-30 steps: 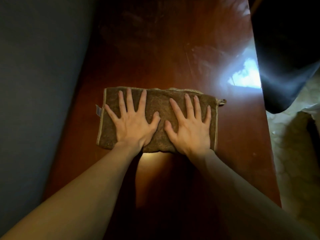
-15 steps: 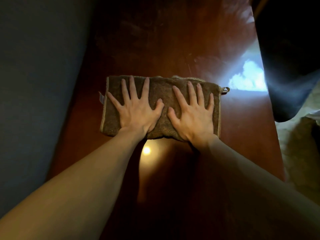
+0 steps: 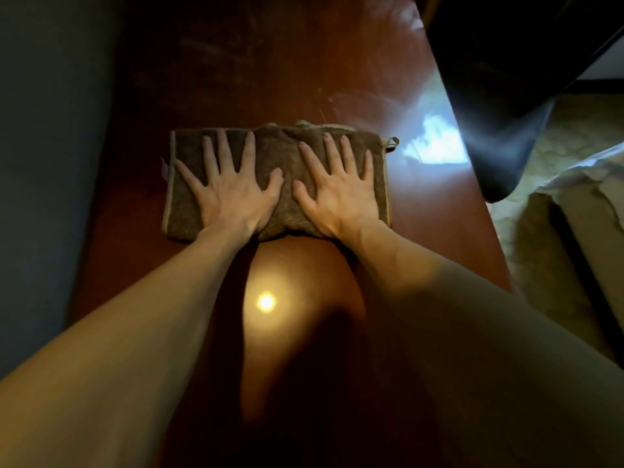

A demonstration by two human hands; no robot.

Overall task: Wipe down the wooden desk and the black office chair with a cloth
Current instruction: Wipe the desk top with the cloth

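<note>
Cloth [image 3: 280,157] folded into a brown rectangle, flat on the wooden desk [image 3: 422,231], pinned under both hands. Left hand [image 3: 233,194] and right hand [image 3: 337,194] side by side, thumbs nearly meeting; each grip released, fingers [image 3: 223,146] straight and spread, palms pressing down rather than grasping. Small loop tag [image 3: 391,143] poking out just beyond the right hand. Dusty smears on the desk ahead of the fingertips; glossier wood, with a lamp reflection [image 3: 266,302], behind the wrists. Black office chair [image 3: 499,96] off past the right hand, beside the desk edge, untouched.

Probably mid-stroke on the desk, chair not yet begun. Next move likely a push onward over the smeared patch: even pressure from both palms, cloth kept flat and unbunched, both hands travelling together.
</note>
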